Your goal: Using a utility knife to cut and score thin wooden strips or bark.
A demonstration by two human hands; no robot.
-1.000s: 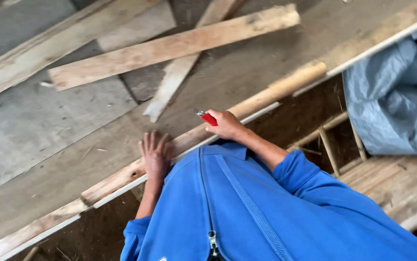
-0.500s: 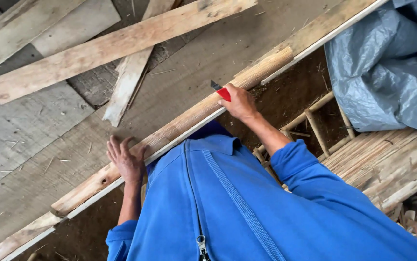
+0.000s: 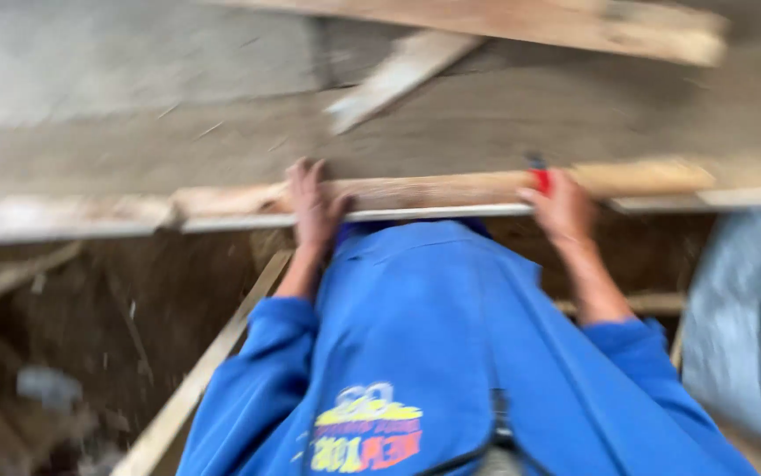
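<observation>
Blurred frame — left hand flat, fingers spread, pressing wooden batten along floor's near edge; right hand fingers clamped on red marker; marking step likely — next needs steady batten.

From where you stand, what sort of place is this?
Probably a building site or rough carpentry work area. Bare wooden planks lie loose on a dusty grey floor, and both hands rest on a long timber strip along an open edge.
</observation>
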